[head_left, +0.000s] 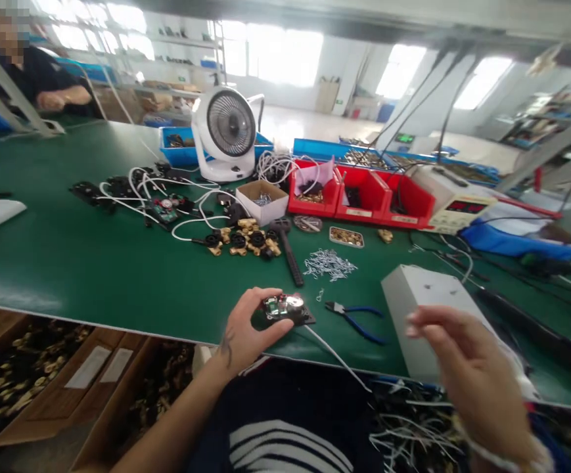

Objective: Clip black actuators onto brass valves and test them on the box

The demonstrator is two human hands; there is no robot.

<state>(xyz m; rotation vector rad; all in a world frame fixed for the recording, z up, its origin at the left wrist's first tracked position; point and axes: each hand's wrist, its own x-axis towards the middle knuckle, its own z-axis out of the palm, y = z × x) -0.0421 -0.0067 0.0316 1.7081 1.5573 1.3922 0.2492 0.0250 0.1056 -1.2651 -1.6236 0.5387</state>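
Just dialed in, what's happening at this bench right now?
A person at the green bench grips a small black circuit module with the left hand, near the bench's front edge; a white wire trails from it. The right hand hovers, blurred, by a white box; whether it holds anything is unclear. Blue-handled pliers lie between the hands.

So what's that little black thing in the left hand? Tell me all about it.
The small black module is a flat, dark, plastic-looking plate carrying a green circuit board and a shiny round metal part. It rests on the green table, close to the front edge. A thin white wire leaves its right corner toward that edge. The left hand grips its left side with fingers and thumb. Blue-handled pliers lie just right, not touching.
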